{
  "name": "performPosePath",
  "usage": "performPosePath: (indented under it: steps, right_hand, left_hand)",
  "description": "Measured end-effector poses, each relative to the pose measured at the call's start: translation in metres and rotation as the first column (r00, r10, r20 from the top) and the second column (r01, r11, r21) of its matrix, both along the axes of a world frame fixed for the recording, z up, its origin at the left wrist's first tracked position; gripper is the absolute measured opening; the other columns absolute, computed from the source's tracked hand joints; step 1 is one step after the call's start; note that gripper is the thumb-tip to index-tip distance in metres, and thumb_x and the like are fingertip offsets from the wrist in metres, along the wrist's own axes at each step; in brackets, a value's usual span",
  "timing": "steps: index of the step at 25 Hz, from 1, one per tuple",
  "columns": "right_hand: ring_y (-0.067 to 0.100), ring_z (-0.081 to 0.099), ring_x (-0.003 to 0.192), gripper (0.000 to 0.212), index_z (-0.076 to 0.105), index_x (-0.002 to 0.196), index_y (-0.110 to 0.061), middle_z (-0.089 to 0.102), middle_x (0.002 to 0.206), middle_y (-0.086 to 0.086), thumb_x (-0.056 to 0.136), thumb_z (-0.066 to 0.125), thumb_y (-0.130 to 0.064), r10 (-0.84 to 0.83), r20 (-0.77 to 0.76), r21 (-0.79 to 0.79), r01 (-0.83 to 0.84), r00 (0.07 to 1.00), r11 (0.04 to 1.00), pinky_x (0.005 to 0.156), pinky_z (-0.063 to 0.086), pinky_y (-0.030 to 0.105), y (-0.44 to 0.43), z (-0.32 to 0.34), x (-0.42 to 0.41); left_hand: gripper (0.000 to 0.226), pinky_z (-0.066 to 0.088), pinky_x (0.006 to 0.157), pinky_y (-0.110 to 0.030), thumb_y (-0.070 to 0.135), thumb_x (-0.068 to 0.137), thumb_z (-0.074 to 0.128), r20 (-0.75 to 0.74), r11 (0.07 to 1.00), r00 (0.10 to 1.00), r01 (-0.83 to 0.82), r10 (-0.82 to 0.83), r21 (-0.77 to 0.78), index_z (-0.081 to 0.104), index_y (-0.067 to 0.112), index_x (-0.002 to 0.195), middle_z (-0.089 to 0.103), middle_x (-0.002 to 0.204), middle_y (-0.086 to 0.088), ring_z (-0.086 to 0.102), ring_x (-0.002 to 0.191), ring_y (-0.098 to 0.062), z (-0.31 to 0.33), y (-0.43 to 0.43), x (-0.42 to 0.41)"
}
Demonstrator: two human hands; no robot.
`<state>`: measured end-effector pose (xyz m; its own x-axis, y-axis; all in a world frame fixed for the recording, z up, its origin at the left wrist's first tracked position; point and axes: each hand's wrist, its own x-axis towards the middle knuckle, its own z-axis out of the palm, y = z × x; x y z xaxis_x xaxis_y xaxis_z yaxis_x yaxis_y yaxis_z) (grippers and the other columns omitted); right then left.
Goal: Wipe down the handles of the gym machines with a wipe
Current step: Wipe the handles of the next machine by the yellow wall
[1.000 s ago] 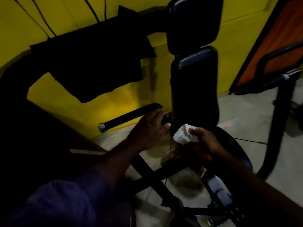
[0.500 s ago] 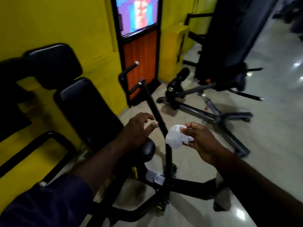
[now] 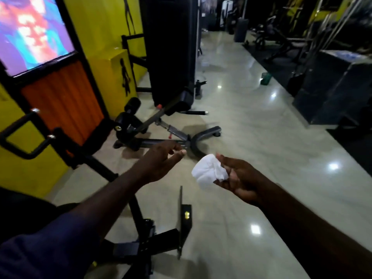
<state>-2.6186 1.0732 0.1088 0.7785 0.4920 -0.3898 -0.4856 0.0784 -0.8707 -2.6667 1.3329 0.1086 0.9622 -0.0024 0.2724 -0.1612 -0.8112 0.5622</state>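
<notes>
**Position of the wipe.** The crumpled white paper wipe (image 3: 209,172) was clamped in my right grip (image 3: 240,179), pinched between the thumb and the curled fingers. It hung in the air above the pale glossy tiled floor (image 3: 261,127) and touched no machine.

**Other grip.** My left grip (image 3: 161,162) was apart, with the fingers loosely extended and holding nothing. It was raised just beside the wipe but was not in contact with it.

**Step in hand.** I judged this to be transit between handles, because the wipe was against no surface. Two candidates were in view:
- The black bent tubular handle with chrome end caps (image 3: 40,147) stood at my left, in front of the yellow wall (image 3: 104,27).
- The short straight black handle with a chrome tip (image 3: 196,112) lay farther ahead. It projected from the low grey-framed floor machine (image 3: 145,141).

**Next move.** I judged the requirement to be as follows:
1. Select one handle.
2. Carry the wipe to it.
3. Fold the wipe round the bar.
4. Draw it along the full length.

The empty left grip was available to steady the frame.

**Limits of view.**
- My forearms crossed the dark frame of the nearest machine, and most of that frame was lost in shadow.
- The equipment at the far end of the hall was too dark to identify.
- The wipe's underside was hidden, and I could not tell whether the wipe was damp.
- I could not tell which handles were already clean.
</notes>
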Motion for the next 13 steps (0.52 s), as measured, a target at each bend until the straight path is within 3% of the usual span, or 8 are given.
performPosePath:
  steps: [2,6,9,13]
  right_hand:
    - [0.026,0.073,0.089,0.026,0.07,0.116,0.003,0.075,0.107,0.021,0.097,0.066,-0.013,0.013,0.085,-0.035,-0.01,0.996,0.999,0.082,0.061,0.035,-0.062,-0.005,0.042]
    - [0.025,0.071,0.081,0.034,0.065,0.119,0.006,0.074,0.096,0.018,0.093,0.073,-0.013,-0.02,0.154,-0.137,0.042,0.988,0.99,0.075,0.062,0.036,-0.142,-0.02,0.115]
    - [0.025,0.067,0.075,0.033,0.062,0.116,0.011,0.071,0.089,0.017,0.095,0.072,-0.014,-0.04,0.125,-0.133,0.056,0.991,0.99,0.073,0.06,0.035,-0.161,-0.02,0.176]
    - [0.035,0.058,0.083,0.034,0.06,0.112,0.011,0.067,0.092,0.025,0.097,0.07,-0.018,0.008,0.138,-0.135,0.011,0.99,0.991,0.078,0.044,0.044,-0.136,-0.012,0.269]
  left_hand:
    - [0.023,0.044,0.073,-0.011,0.041,0.102,0.06,-0.01,0.999,0.999,0.041,-0.041,0.011,0.07,0.02,0.105,0.069,0.102,0.005,0.059,0.088,0.005,0.004,-0.056,0.045]
    - [0.029,0.055,0.081,-0.034,0.046,0.102,0.057,-0.104,0.996,0.992,0.079,-0.075,0.036,0.069,0.02,0.107,0.067,0.101,0.005,0.063,0.096,-0.009,0.007,-0.118,0.117]
    - [0.034,0.056,0.082,-0.034,0.052,0.102,0.053,-0.147,0.992,0.988,0.053,-0.036,0.111,0.067,0.023,0.112,0.065,0.105,0.007,0.062,0.097,-0.006,0.011,-0.129,0.164]
    - [0.032,0.053,0.074,-0.029,0.05,0.102,0.054,-0.136,0.995,0.99,-0.014,0.027,0.097,0.068,0.022,0.111,0.063,0.099,0.011,0.061,0.09,-0.002,0.017,-0.114,0.232]
